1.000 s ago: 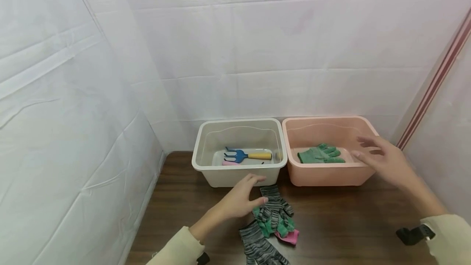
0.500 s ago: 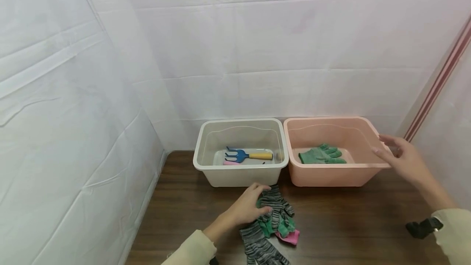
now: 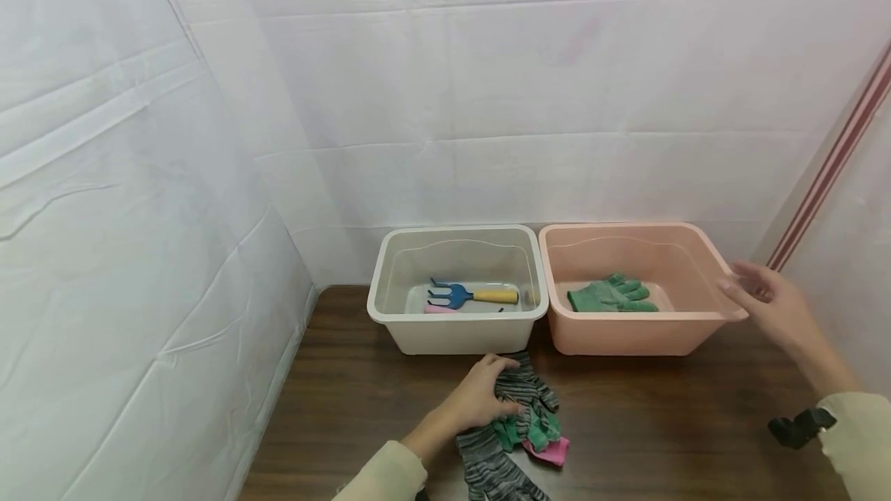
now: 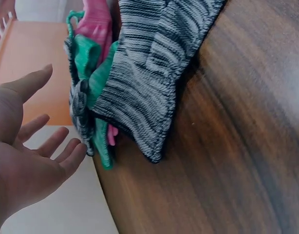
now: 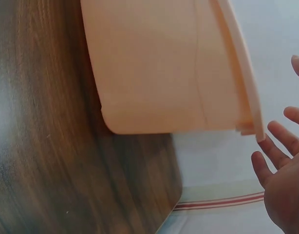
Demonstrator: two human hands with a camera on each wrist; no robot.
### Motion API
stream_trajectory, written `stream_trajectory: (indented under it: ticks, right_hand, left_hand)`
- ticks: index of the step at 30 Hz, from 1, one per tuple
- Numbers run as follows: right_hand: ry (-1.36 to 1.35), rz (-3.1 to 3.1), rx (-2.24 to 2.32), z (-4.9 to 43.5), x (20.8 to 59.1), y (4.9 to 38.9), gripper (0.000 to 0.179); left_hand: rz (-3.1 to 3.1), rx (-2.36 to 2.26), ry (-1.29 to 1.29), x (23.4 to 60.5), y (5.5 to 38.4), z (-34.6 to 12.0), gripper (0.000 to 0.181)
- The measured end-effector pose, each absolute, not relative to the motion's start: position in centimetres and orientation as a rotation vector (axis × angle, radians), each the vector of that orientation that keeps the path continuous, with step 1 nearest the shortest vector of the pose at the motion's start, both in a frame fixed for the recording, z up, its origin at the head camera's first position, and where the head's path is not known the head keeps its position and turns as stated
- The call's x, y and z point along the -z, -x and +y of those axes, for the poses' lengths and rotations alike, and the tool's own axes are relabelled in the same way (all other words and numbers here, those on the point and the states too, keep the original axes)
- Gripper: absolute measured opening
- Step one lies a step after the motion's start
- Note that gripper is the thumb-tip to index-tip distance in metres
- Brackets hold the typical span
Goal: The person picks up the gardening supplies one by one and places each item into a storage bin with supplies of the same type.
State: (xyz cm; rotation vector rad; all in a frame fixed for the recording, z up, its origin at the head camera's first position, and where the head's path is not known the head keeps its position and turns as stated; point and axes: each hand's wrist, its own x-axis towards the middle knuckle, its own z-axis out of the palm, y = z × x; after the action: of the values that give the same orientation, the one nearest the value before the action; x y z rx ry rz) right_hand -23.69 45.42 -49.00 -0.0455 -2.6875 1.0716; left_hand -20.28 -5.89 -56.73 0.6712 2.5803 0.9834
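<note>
My left hand (image 3: 482,393) hovers at the left edge of a pile of knit gloves, thumb and fingers spread and relaxed. On top of the pile lies a grey-black glove (image 3: 517,385), partly hidden by the hand. Beneath it show a green glove (image 3: 545,433) and a pink piece of knit (image 3: 551,452). Closer to me lies another grey-black glove (image 3: 496,472), large in the left wrist view. My right hand (image 3: 778,306) is at the right end of the peach bin (image 3: 626,335), its fingers loosely bent near the rim; contact is unclear.
A green glove (image 3: 609,296) lies inside the peach bin. Beside it stands a cream bin (image 3: 459,336) with a blue hand fork (image 3: 455,296) with a yellow handle and something pink. White sheeting (image 3: 445,99) rises behind and at both sides of the brown wooden table (image 3: 647,424).
My left hand has moved right, to the glove pile. My right hand has moved right, from over the peach bin's right side to its right end.
</note>
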Motion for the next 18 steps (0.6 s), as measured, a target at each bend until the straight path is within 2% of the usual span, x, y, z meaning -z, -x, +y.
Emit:
stream_trajectory:
  ticks: [12, 18]
  right_hand:
    - [0.205, -2.751, -1.137, 46.4, 50.4, 23.7, 0.08]
    - [0.202, -2.731, -1.209, 46.6, 51.2, 23.7, 0.07]
  left_hand:
    - [2.6, -0.987, -0.637, 58.8, 20.0, -5.5, 0.067]
    - [2.62, -0.921, -0.642, 58.6, 20.0, -5.2, 0.071]
